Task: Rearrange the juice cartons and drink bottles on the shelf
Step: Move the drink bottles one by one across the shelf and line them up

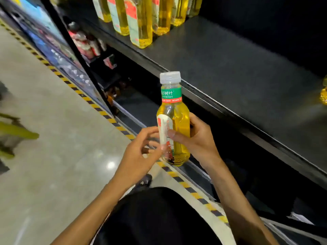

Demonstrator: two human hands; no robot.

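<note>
Right grip (193,138): I clasp the yellow tea bottle (179,119).
Left grip (139,151): my fingertips at its label (163,131); hold unclear.

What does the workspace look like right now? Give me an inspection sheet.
Surface: dark shelf, bottles standing at its far end.
Job's things: bottle of yellow drink, white cap on, held upright before the shelf; row of matching bottles on it.
Clutter: blurred packs on lower shelves.
Grippers: right hand grips the bottle; left hand has curled fingers at its label, grip unclear.
Cables: nothing seen.
Surroundings: shiny floor, striped tape along the shelving.
</note>
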